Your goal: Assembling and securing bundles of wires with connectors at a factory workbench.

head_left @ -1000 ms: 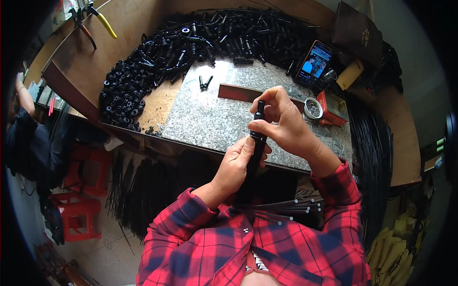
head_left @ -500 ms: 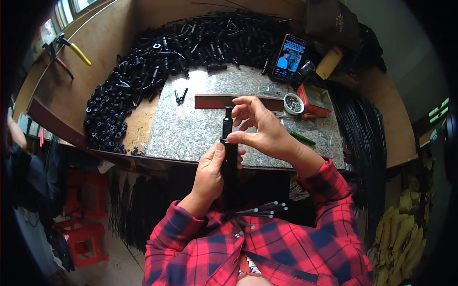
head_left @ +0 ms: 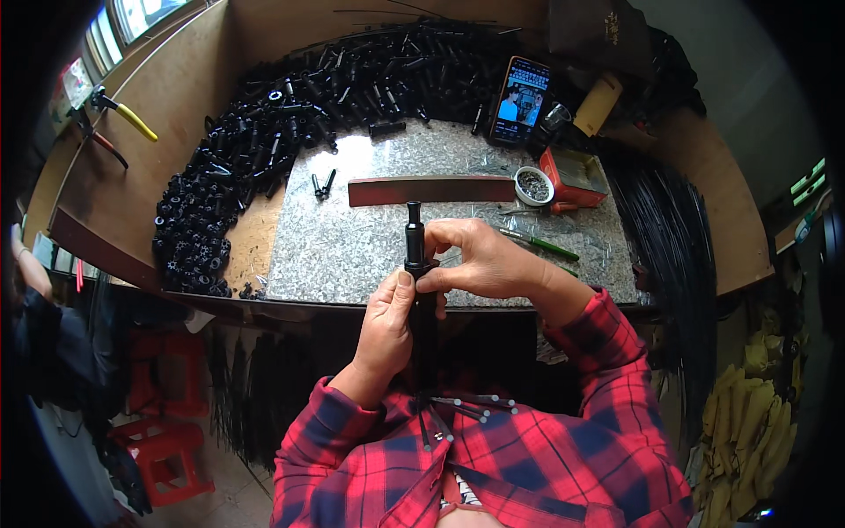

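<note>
Upright before my chest stands a black umbrella frame point(head_left: 415, 231), a narrow bundle with a stepped tubular fitting at its top end. Below, thin dark ribs with pale round tips point(head_left: 484, 409) fan out against my shirt. My left hand point(head_left: 385, 319) is closed around the frame just under the fitting, thumb along its near side. My right hand point(head_left: 480, 257) pinches the collar of the fitting from the right with thumb and fingers. What lies between those right fingertips is partly hidden.
A speckled stone slab point(head_left: 326, 251) carries a reddish-brown bar point(head_left: 431, 191), a white cup of small metal pieces point(head_left: 533, 186), a red box point(head_left: 572, 179) and a green pen-like tool point(head_left: 554, 249). Behind are heaped black tubular parts point(head_left: 352, 88) and a phone point(head_left: 519, 101). Black rods point(head_left: 678, 255) hang right.
My right hand has come down and closed on the fitting's collar; its fingers were raised and spread beside it. My left hand keeps its grip. The whole view has shifted slightly.
</note>
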A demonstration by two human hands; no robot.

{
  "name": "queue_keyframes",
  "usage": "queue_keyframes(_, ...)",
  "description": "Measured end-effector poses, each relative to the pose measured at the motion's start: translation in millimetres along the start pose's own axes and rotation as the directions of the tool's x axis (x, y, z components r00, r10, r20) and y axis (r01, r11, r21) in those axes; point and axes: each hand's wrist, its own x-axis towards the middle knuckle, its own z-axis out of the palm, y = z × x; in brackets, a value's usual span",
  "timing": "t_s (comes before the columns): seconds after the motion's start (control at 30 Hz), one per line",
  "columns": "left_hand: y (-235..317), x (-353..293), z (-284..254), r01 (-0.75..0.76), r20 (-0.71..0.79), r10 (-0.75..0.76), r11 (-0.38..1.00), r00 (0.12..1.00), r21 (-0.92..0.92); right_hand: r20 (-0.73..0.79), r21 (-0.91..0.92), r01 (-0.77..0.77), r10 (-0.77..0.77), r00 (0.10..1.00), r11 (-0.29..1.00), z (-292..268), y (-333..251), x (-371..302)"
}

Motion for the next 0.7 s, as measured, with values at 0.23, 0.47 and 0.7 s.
queue_keyframes(0.23, 4, -1, -3, 0.02, -0.007, -0.02, 1.0, 1.0, -0.023, -0.154, 0.203, -0.039, 0.071, 0.985, 0.978, 22, 11, -7)
queue_keyframes(0.47, 8, -5, -4, 0.012, -0.082, -0.013, 1.0, 0.997, -0.007, -0.056, 0.587, -0.337, 0.452, 0.89, 0.736, 57, 26, -29)
queue_keyframes(0.7, 14, -11, -1, -0.045, -0.02, 0.046, 0.999, 0.999, 0.025, -0.153, 0.702, -0.115, 0.305, 0.94, 0.703, 80, 12, -36)
